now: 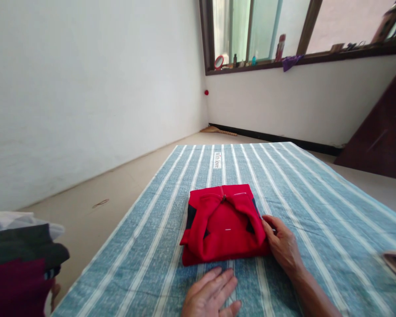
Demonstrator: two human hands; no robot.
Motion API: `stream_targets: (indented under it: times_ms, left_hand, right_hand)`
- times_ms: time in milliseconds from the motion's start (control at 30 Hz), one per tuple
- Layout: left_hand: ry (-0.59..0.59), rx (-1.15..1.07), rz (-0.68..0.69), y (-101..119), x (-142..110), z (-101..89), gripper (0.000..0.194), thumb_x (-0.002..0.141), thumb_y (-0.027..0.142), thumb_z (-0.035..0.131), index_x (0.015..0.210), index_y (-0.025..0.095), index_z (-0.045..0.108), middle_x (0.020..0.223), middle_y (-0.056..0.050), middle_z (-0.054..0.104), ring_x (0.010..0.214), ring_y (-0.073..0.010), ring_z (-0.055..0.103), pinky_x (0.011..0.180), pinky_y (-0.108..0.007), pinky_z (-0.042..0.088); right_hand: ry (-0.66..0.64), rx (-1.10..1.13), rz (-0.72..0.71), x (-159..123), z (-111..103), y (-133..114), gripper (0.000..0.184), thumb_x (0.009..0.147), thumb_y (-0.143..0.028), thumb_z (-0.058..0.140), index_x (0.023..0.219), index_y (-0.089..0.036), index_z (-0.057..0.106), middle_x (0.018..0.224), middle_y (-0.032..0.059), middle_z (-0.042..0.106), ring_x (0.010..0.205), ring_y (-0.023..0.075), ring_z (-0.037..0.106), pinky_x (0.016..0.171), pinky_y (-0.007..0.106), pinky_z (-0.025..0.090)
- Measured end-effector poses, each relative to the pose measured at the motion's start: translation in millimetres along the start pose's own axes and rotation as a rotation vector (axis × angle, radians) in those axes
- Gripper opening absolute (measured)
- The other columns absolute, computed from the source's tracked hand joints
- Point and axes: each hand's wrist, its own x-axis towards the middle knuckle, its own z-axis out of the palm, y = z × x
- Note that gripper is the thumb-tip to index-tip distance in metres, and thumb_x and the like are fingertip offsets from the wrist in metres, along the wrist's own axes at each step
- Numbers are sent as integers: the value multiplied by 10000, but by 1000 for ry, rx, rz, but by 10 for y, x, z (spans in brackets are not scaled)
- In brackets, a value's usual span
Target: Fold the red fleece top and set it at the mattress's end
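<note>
One folded red garment [223,225] lies near the middle of the striped sheet [317,198], a little toward its near edge. The right hand [283,244] rests at the garment's right edge, fingers together and touching the cloth, gripping nothing. The left hand [211,294] lies flat on the sheet just before the near edge, fingers spread. Pressing evenly along the fold would likely keep it square. One stack of clothes [20,259] sits left.
</note>
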Motion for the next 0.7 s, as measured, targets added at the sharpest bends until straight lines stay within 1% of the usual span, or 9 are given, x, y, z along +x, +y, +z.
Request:
stream_targets:
  times_ms: [100, 167, 300, 467, 567, 700]
  left_hand:
    - [26, -115, -32, 54, 6, 85, 346, 801, 164, 548, 1138, 108, 491, 1342, -223, 498, 1230, -321, 501, 929, -410, 464]
    - [37, -152, -42, 65, 5, 152, 341, 829, 168, 511, 1163, 106, 478, 1339, -211, 504, 1217, -305, 515, 935, -387, 464]
    - [65, -174, -22, 54, 5, 267, 369, 828, 150, 518, 1188, 80, 478, 1283, -204, 552, 1175, -291, 554, 928, -360, 476]
    - [101, -191, -7, 56, 38, 348, 420, 856, 189, 519, 1240, 31, 452, 1186, -219, 603, 1039, -274, 637, 887, -352, 504]
    - [132, -170, -7, 70, 64, 394, 414, 862, 226, 544, 1204, 2, 480, 1097, -225, 632, 967, -260, 661, 845, -326, 519]
    - [192, -128, 5, 79, 123, 448, 320, 842, 220, 588, 1109, 48, 551, 981, -176, 653, 884, -220, 668, 802, -298, 522]
  right_hand:
    - [-1, -5, 3, 1, -10, -9, 409, 778, -531, 524, 934, -184, 672, 930, 85, 696, 826, 242, 637, 766, 354, 496]
    - [0, -3, 15, 2, -17, -11, 418, 768, -536, 531, 933, -179, 673, 921, 86, 697, 819, 243, 636, 761, 354, 496]
    - [-6, 25, 50, 18, -34, 15, 416, 761, -532, 550, 938, -178, 678, 904, 82, 704, 804, 246, 639, 760, 364, 497]
    - [-58, 96, 109, 55, -45, 81, 462, 743, -552, 573, 983, -167, 663, 923, 84, 709, 840, 259, 654, 777, 384, 498]
    - [-113, 173, 166, 71, -45, 72, 505, 727, -573, 581, 1013, -161, 637, 916, 89, 710, 853, 260, 661, 772, 375, 503]
    - [-139, 219, 231, 95, -49, -8, 504, 700, -566, 598, 998, -161, 627, 886, 83, 714, 813, 251, 665, 730, 351, 508]
